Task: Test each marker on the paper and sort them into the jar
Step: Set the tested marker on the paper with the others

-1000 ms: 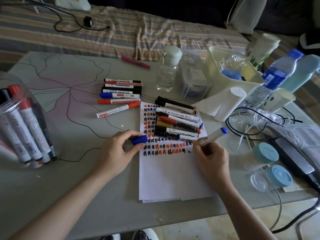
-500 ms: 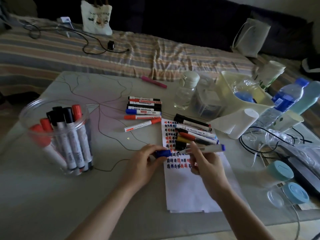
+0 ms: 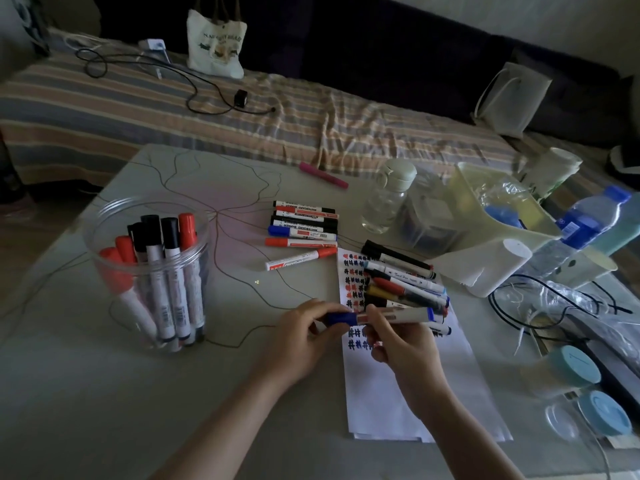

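My right hand (image 3: 403,344) grips the white barrel of a blue marker (image 3: 405,315), held level just above the paper (image 3: 408,393). My left hand (image 3: 298,341) pinches its blue cap (image 3: 341,319), which sits on the marker's left end. The paper carries rows of red, black and blue test marks. Several markers (image 3: 403,287) lie on the paper's top end, and another row of markers (image 3: 303,226) lies on the table behind. A clear jar (image 3: 152,271) at the left holds several red and black markers upright.
A pink marker (image 3: 323,175) lies near the table's far edge. A water flask (image 3: 388,195), a pale bin (image 3: 498,209), a paper roll (image 3: 485,268), bottles, black cables and blue-lidded pots (image 3: 568,370) crowd the right side. A striped sofa runs behind the table.
The marker left the paper and swung level. The cap in my left hand met its tip and now sits on it. The view tilted up, bringing the jar fully in.
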A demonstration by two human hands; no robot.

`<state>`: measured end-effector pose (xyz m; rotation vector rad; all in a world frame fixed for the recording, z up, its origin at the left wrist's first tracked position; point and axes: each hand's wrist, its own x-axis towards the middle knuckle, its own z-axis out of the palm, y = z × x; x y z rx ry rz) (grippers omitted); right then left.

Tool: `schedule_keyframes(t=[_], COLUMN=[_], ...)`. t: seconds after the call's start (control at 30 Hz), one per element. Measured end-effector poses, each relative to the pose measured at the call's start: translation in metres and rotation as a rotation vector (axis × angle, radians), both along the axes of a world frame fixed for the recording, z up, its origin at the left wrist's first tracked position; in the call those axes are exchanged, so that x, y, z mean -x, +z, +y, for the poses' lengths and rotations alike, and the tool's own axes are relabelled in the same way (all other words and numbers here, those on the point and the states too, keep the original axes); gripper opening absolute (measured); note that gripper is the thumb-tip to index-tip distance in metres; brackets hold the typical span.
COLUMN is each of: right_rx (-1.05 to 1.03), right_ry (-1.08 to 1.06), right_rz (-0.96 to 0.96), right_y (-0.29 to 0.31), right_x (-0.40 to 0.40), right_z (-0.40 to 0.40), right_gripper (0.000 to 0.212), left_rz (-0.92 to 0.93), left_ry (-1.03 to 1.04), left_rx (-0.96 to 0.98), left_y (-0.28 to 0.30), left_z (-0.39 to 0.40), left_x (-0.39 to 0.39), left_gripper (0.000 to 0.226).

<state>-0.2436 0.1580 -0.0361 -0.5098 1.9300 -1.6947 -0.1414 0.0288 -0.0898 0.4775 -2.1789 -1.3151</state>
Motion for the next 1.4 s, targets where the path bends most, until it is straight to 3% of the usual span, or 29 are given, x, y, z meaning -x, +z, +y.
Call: schedule_keyframes(t=[0.17,0.57,0.67,0.77,0.83,0.93,1.03,1.17,1.3,1.4], right_rx=[-0.059,0.014,-0.051,-0.038,-0.116,-0.313,-0.363,-0.350,-0.370,-0.481], right_ry=[-0.027,0.013,0.151,0.120,0.082,0.185,0.335,0.343,0.179,0.041], right_rz=[0.007,-0.179,-0.210,-0.250,-0.057,0.513,0.841,0.989,1.023,1.061], right_y=[-0.003,-0.002,0.011,0.021,0.021,0.014,0.004,-0.005,-0.010,-0.013], right_x=[-0.002,-0.009,-0.002,0.013,0.026,0.036,0.033,0.037,0.062,0.086], right_z=[-0.005,-0.011,0.003,0.024,0.035,0.040,0.033,0.026,0.036,0.045], right_gripper=[0.040,0.027,0.036,0.035,0.023,0.008,0.015,0.016,0.028,0.027], left_rz=[-0.025,0.035,0.052,0.104,0.109,0.071,0.054,0.027,0.062,0.103], left_ry=[-0.001,0.025,0.007,0.039,0.056,0.049,0.032,0.037,0.064,0.150], left_rx=[-0.024,-0.090,-0.068,-0.093,-0.123,-0.087,-0.053,-0.048,-0.053,-0.016], left_y=[0.000,0.002,0.001,0.000,0.000,-0.001,0.001,0.001,-0.005,-0.009], left_z=[0.001,0.000,0.001,-0.001,0.000,0.001,0.002,0.001,0.003,0.003], left_x=[0.000,-0.002,-0.004,-0.004,-0.004,-0.003,-0.003,-0.003,0.001,0.003], left_gripper=[0.018,0.020,0.026,0.024,0.026,0.026,0.025,0.025,0.045,0.030])
